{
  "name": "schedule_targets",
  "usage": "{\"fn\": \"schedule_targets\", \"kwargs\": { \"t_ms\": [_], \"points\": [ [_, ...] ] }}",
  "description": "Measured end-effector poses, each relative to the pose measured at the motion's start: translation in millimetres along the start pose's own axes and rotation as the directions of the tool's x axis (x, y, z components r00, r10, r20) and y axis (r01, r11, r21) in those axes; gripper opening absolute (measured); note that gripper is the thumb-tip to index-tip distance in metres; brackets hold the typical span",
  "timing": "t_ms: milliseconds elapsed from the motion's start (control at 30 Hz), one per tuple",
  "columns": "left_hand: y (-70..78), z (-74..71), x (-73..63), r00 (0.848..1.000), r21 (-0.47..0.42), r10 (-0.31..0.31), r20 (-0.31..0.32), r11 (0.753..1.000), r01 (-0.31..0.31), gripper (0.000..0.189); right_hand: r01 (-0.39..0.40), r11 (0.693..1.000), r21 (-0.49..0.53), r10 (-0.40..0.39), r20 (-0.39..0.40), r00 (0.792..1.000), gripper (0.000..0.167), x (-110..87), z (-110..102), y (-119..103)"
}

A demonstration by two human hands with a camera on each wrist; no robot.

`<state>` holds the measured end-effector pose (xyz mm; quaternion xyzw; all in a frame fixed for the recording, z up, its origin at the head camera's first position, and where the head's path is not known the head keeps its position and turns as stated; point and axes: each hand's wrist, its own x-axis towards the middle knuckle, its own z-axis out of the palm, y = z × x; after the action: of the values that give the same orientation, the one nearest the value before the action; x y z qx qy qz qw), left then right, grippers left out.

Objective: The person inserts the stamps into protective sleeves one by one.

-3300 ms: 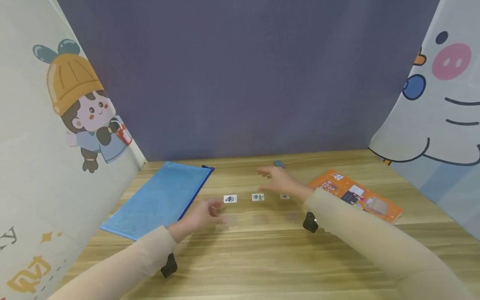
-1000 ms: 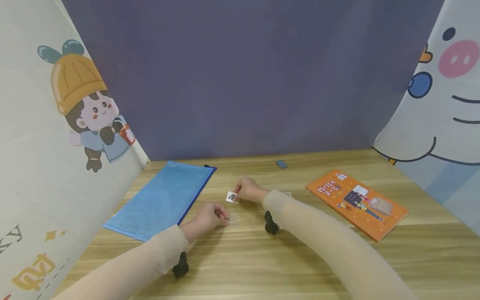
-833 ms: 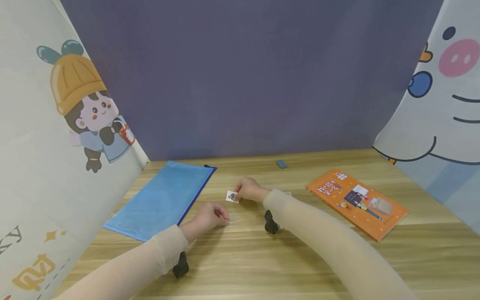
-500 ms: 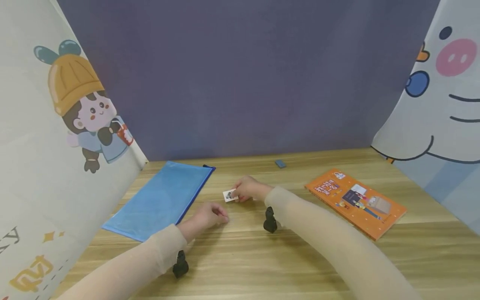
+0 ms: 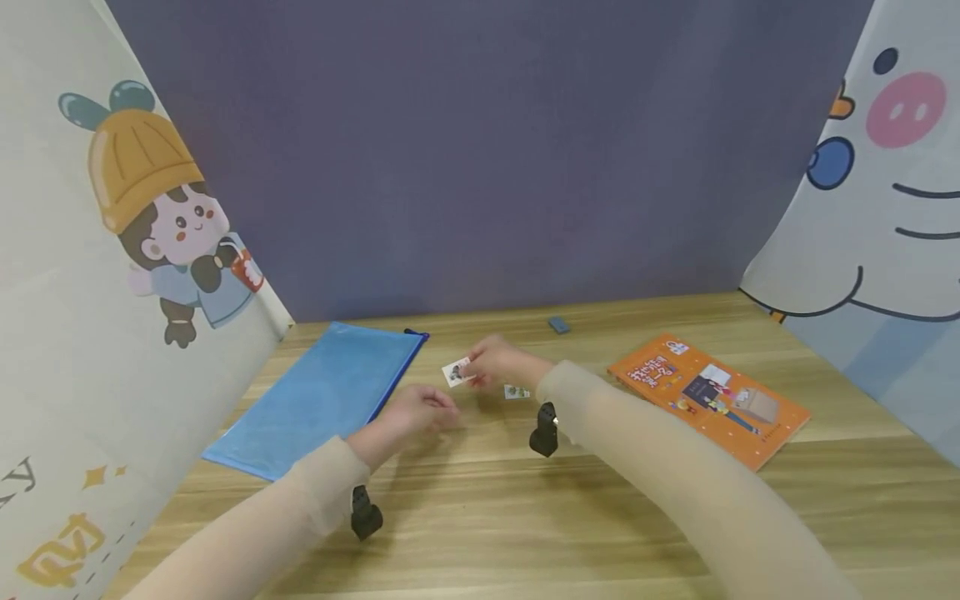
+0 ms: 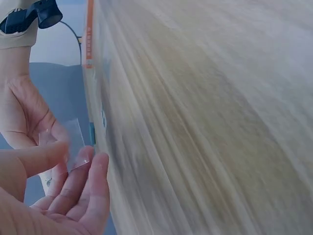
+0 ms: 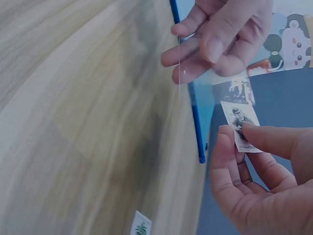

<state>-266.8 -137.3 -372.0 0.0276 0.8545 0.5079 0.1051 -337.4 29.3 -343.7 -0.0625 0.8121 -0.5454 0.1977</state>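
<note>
My right hand pinches a small postage stamp with perforated edges and a dark printed figure, raised over the table. To its left, my left hand holds a small clear plastic sleeve between thumb and fingers. The transparent sleeve barely shows in the head view. Sleeve and stamp are close together in the right wrist view, with the stamp's edge right by the sleeve. Another stamp with a green print lies on the table beneath my right hand.
A blue zip folder lies on the left of the wooden table. On the right is an orange book, partly behind my right sleeve. A small blue-grey block sits near the back edge.
Earlier, both hands were empty over stamps lying in a row. My right hand then took the left stamp and my left hand a sleeve. Both have since risen, the stamp tilting.
</note>
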Motion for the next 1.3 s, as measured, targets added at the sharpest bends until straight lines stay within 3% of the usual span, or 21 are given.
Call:
{"fn": "schedule_targets", "kwargs": {
  "t_ms": [200,333,600,900,1133,1300],
  "points": [
    [8.4,0.8,-0.9,0.999,-0.153,0.036,0.006,0.988,-0.034,0.008,0.036,0.997,0.061,-0.034,-0.039,0.999,0.022,-4.3,-7,-6],
    [13.7,3.1,2.9,0.999,-0.205,0.041,-0.005,0.978,-0.041,0.016,0.05,0.995,0.089,-0.045,-0.057,0.997,0.025,-7.5,-18,-7],
    [27.6,5.3,6.1,0.999,-0.236,0.037,-0.023,0.971,-0.042,0.021,0.086,0.99,0.114,-0.078,-0.076,0.994,0.038,-19.5,-47,-12],
    [41.2,7.6,7.7,0.998,-0.214,0.022,-0.065,0.976,-0.035,0.016,0.126,0.975,0.181,-0.107,-0.112,0.988,0.031,-33.9,-66,-17],
    [51.8,17.7,9.6,0.988,-0.327,0.09,-0.122,0.937,-0.126,0.018,0.133,0.969,0.208,-0.105,-0.141,0.984,0.015,-42.7,-76,-11],
    [57.4,22.5,13.8,0.986,-0.349,0.093,-0.14,0.927,-0.137,0.019,0.152,0.967,0.206,-0.121,-0.154,0.981,0.016,-46.1,-83,-6]
  ]
}}
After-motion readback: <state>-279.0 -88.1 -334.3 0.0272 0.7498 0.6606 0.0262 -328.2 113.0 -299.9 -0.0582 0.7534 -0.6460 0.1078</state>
